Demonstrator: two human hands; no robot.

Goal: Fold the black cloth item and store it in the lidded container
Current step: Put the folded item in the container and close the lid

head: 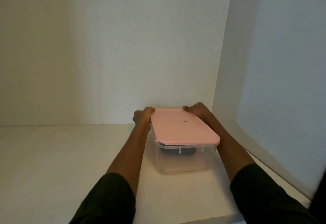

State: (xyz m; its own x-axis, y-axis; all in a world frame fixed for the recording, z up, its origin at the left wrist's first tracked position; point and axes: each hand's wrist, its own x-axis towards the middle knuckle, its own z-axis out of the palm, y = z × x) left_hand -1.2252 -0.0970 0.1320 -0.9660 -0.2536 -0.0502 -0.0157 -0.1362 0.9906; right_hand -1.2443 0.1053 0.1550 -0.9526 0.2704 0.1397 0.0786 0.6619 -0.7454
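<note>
Black cloth (178,150) — stowed inside clear container (185,160); our left hand (142,116) and right hand (197,110) grip pink lid (183,126) at far corners — final sealing, we judge, remains.

The lid (183,126) is plain pale pink with a small dark-outlined label in its middle. The box (185,160) under it is clear plastic, and a black cloth (178,151) shows through. The sleeves (109,199) are dark. The table (53,162) and walls (105,47) are plain white.
</note>
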